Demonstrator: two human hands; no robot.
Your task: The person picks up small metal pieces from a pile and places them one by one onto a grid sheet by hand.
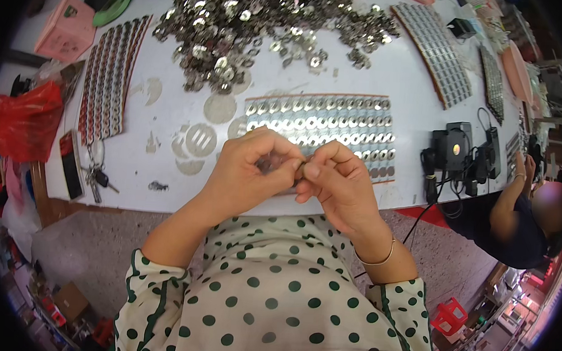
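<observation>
Both hands meet over the table's near edge, fingertips pinching one small dark round metal piece (301,170) between them. The fingers of my left hand (256,164) curl in on it from one side, and the thumb and forefinger of my right hand (338,182) close on it from the other. Fingers cover most of the piece. Just beyond the hands lies a tray (321,95) set with rows of shiny round metal parts. Farther back spreads a large heap of loose small metal discs (239,25).
More filled trays lie at the left (113,78) and far right (433,56). Black power adapters with cables (453,154) stand at right, keys (97,177) and a dark flat box (71,162) at left. A pink bin (65,27) and a red bag (24,118) flank the table. Another person (516,215) sits at right.
</observation>
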